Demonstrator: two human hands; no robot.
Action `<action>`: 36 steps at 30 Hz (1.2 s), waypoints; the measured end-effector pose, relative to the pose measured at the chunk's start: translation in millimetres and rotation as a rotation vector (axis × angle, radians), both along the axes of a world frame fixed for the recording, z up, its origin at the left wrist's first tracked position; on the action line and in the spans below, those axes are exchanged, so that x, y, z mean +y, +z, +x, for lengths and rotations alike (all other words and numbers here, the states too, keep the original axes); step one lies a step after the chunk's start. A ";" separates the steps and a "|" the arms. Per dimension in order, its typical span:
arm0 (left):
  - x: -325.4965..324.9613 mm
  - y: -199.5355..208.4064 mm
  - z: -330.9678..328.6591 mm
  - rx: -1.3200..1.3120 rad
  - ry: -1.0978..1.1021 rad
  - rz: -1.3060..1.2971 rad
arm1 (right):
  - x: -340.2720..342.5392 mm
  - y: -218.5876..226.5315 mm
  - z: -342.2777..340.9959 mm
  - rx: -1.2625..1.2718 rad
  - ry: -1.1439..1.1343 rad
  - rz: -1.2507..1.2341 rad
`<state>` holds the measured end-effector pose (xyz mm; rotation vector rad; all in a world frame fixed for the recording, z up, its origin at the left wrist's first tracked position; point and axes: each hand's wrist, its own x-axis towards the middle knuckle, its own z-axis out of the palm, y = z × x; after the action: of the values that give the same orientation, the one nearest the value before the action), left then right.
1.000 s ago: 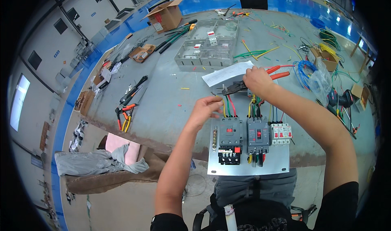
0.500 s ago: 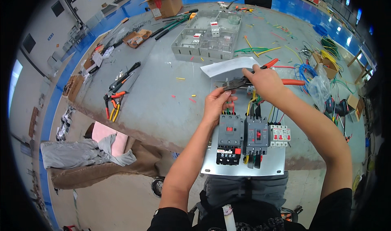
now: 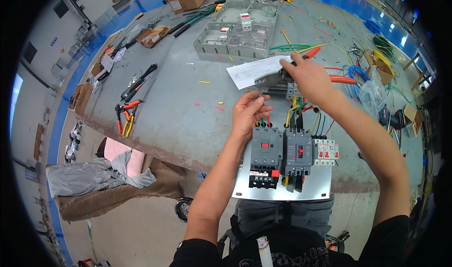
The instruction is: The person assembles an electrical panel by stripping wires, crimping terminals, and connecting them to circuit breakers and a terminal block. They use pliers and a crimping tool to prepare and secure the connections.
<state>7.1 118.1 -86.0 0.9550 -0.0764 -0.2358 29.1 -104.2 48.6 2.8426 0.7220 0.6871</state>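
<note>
My right hand (image 3: 310, 82) grips red-handled pliers (image 3: 342, 80); their dark jaws are blurred over a sheet of paper. Just below the jaws is my left hand (image 3: 248, 114), thumb and fingers drawn together; whatever is between them is too small to make out. Under my hands a metal mounting plate (image 3: 308, 193) carries a grey contactor (image 3: 266, 146) with a black relay (image 3: 263, 178) at its lower end. To its right sit a circuit breaker (image 3: 298, 151) and several small white breakers (image 3: 326, 151). Coloured wires (image 3: 293, 115) run up toward a terminal strip (image 3: 278, 90), partly hidden by my right hand.
The paper sheet (image 3: 249, 74) lies beyond the plate. Farther off stands a grey partitioned box (image 3: 212, 48). Hand tools (image 3: 127, 116) lie left; wire coils (image 3: 356, 76), a plastic bag (image 3: 372, 93) and a power drill (image 3: 393, 118) are right. Clothes (image 3: 103, 177) hang below the table's left edge.
The pliers have moved up and away from my left fingertips, which they touched before. My left hand has come slightly nearer to me. More of the terminal strip shows.
</note>
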 end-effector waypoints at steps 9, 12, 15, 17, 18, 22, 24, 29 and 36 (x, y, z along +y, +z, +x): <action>9.6 9.7 -4.8 -0.198 -0.012 0.368 | -97.8 26.8 -23.5 0.007 -0.343 0.087; 4.6 13.2 -3.0 -0.227 -0.005 0.431 | -151.1 -11.1 -42.6 0.069 -0.474 0.082; -1.5 7.1 2.7 -0.291 0.049 0.364 | -192.8 -60.1 -56.2 0.158 -0.576 0.069; -1.5 4.3 6.2 -0.313 0.086 0.319 | -193.4 -78.5 -63.4 0.234 -0.601 0.102; -1.0 4.4 5.3 -0.303 0.100 0.312 | -188.0 -85.8 -68.4 0.268 -0.595 0.116; -5.5 14.2 8.2 -0.332 0.118 0.357 | -183.0 -90.3 -72.8 0.377 -0.525 0.223; -8.9 17.2 9.9 -0.305 0.108 0.389 | -185.6 -86.7 -75.3 0.425 -0.498 0.198; -10.0 18.7 12.6 -0.301 0.047 0.390 | -181.4 -56.8 -71.9 0.635 -0.449 0.273; -10.3 14.5 12.7 -0.293 0.068 0.338 | -80.7 10.0 -44.2 0.586 -0.096 0.726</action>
<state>19.8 107.8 -71.5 1.3219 -0.2800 -0.0437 -15.1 -184.9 58.6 3.7855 0.4374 0.0722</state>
